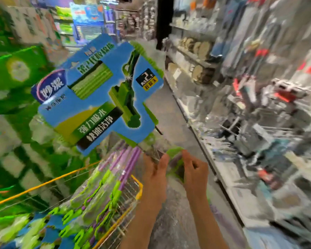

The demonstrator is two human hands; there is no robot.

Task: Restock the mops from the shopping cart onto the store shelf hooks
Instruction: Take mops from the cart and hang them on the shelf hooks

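I hold a packaged mop (101,94) up in front of me; its blue and green card label fills the middle of the view, tilted to the left. My left hand (156,169) and my right hand (194,168) both grip the mop's green, plastic-wrapped lower part at centre bottom. Below left, the yellow-rimmed wire shopping cart (138,187) carries several more mops (101,191) with green and purple handles. The store shelf with hooks (269,112) runs along the right, blurred.
Green boxed goods (16,69) are stacked on the left side of the aisle. A grey floor (171,112) stretches ahead between the cart and the right shelf. More shelves (192,51) stand further down the aisle. The whole view is motion-blurred.
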